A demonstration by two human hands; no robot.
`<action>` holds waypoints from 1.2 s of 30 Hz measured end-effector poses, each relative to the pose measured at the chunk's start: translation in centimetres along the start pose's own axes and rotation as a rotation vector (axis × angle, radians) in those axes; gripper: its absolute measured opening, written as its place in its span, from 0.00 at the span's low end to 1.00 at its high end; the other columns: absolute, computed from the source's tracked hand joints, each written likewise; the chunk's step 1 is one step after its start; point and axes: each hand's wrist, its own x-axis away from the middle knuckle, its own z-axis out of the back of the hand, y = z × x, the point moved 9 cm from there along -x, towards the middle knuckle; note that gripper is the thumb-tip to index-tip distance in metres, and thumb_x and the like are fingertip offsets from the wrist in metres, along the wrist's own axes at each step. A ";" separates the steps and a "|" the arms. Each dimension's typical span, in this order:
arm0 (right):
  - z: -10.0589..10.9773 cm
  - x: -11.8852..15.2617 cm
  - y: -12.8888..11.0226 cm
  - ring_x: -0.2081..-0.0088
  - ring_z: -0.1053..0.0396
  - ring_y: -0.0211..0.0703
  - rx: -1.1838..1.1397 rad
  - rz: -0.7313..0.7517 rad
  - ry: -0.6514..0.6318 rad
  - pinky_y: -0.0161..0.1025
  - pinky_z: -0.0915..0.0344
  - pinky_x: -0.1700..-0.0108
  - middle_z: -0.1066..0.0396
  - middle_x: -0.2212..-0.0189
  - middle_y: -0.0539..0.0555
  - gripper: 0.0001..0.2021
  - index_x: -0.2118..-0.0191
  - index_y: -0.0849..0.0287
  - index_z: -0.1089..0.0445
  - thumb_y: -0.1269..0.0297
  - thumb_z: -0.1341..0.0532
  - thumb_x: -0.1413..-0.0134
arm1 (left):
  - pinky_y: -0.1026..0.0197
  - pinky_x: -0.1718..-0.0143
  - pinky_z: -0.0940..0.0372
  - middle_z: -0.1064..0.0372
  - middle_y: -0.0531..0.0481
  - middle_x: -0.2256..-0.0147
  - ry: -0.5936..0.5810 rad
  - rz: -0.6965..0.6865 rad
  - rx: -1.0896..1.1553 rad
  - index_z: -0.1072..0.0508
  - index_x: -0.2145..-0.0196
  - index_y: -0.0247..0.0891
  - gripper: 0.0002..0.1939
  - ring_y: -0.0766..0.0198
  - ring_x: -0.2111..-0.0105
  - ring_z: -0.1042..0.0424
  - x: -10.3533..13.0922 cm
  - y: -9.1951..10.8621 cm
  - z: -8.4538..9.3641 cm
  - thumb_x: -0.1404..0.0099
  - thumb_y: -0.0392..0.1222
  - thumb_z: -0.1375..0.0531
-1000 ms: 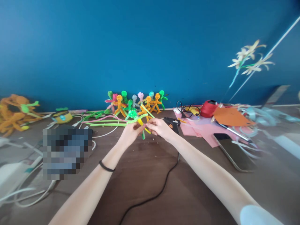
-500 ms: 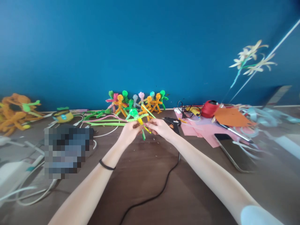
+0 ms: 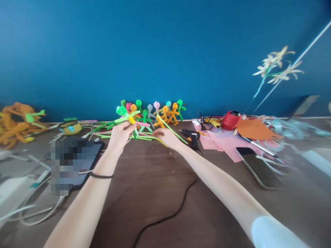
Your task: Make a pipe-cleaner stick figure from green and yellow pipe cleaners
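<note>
My left hand point(image 3: 121, 133) is closed on a small pipe-cleaner figure point(image 3: 121, 110) with a green coiled head and light green arms. A yellow wrap marks its middle, a pink strand sticks out to the right, and a green leg hangs below the fingers. A little to the right, my right hand point(image 3: 167, 136) has its fingers closed on a short yellow pipe cleaner point(image 3: 162, 142), whose end shows under them. Beneath both hands lie long green and pink pipe cleaners point(image 3: 113, 136). Several coloured pipe-cleaner figures point(image 3: 165, 112) stand behind, against the blue wall.
At the right are a black glue gun point(image 3: 191, 134) with its cord, pink paper point(image 3: 229, 146), a red thread spool point(image 3: 231, 119), orange sheets point(image 3: 254, 129) and a phone point(image 3: 256, 168). To the left, a tablet-like device point(image 3: 89, 162) lies among white cables, near orange pipe cleaners point(image 3: 17, 120).
My hands have moved apart. The left one has carried the figure left and slightly up; the right one stays near its place with the yellow pipe cleaner.
</note>
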 end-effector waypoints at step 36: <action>8.8 8.4 3.2 0.75 0.35 0.37 0.499 -0.216 -0.263 0.34 0.44 0.73 0.28 0.76 0.51 0.07 0.76 0.57 0.28 0.66 0.43 0.54 | 0.65 0.74 0.41 0.29 0.50 0.71 -0.037 0.089 0.065 0.23 0.72 0.36 0.14 0.65 0.73 0.35 -0.4 -1.5 0.4 0.55 0.48 0.36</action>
